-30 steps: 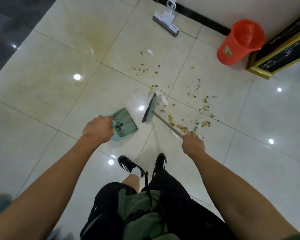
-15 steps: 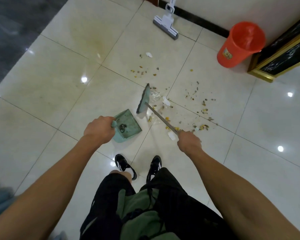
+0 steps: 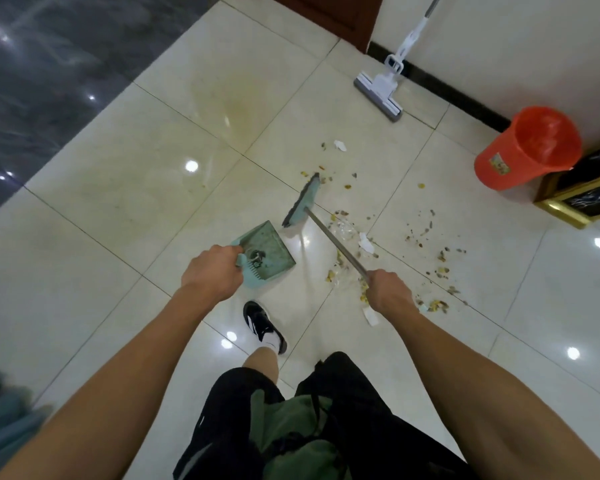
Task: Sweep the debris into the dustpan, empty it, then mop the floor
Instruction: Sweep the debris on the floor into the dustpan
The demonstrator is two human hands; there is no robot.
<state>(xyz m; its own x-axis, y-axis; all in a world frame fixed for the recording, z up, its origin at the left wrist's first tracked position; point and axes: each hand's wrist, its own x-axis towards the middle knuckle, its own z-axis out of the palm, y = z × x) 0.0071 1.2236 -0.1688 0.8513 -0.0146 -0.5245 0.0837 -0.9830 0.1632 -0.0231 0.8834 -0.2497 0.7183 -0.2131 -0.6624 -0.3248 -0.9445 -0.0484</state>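
Bare forearms; black shorts (image 3: 229, 427); green garment (image 3: 291, 441) at waist; black-white sneaker (image 3: 262, 325), white sock.

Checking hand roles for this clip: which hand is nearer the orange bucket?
Right. The right hand grips the broom handle on the side of the orange bucket, with scattered debris between them. The left hand holds the dustpan, farther off across the broom.

One dustpan (image 3: 267, 245), one broom (image 3: 300, 201), one mop (image 3: 378, 95) by the wall, one orange bucket (image 3: 523, 150). Two hands: left hand (image 3: 212, 271), right hand (image 3: 390, 292). One shoe (image 3: 262, 325) in sight. Debris (image 3: 437, 268) scattered, too many bits to count; three white paper scraps (image 3: 365, 242) plainly show.
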